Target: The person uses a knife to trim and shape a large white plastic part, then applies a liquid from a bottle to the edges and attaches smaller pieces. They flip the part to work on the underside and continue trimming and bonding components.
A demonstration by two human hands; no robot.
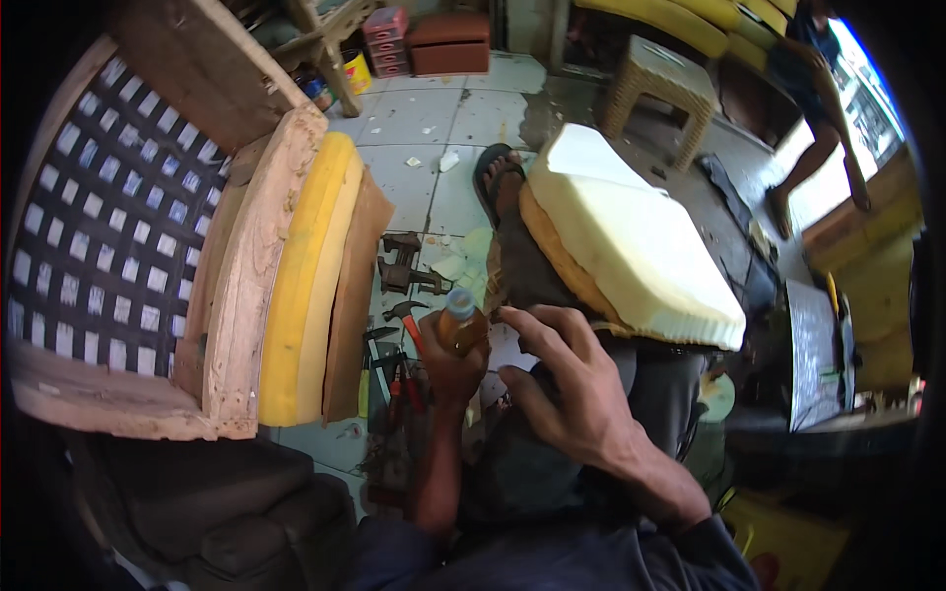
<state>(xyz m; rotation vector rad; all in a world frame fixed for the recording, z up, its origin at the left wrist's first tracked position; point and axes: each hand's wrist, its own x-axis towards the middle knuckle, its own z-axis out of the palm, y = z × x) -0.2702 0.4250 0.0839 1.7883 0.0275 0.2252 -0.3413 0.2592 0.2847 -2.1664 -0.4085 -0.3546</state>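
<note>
My left hand point(448, 369) is closed round an upright bottle point(461, 320) of amber liquid with a pale bluish top, over my lap. My right hand point(567, 384) hovers just right of the bottle, thumb and fingers apart and slightly bent, with nothing visible in it. A white-topped foam piece point(626, 236) with a darker yellow lower layer rests over my right leg. Below and left of the bottle, hammers point(409, 320), pliers and other hand tools lie on the tiled floor, along with dark metal clamps point(404, 261).
A wooden frame with black webbing point(118, 236) stands left, beside yellow foam point(301, 286) and brown board point(350, 295). A dark cushioned piece point(217, 502) is lower left. A woven stool point(655, 89) stands back right, near another person's bare leg point(808, 177). A sheet panel point(813, 355) is at right.
</note>
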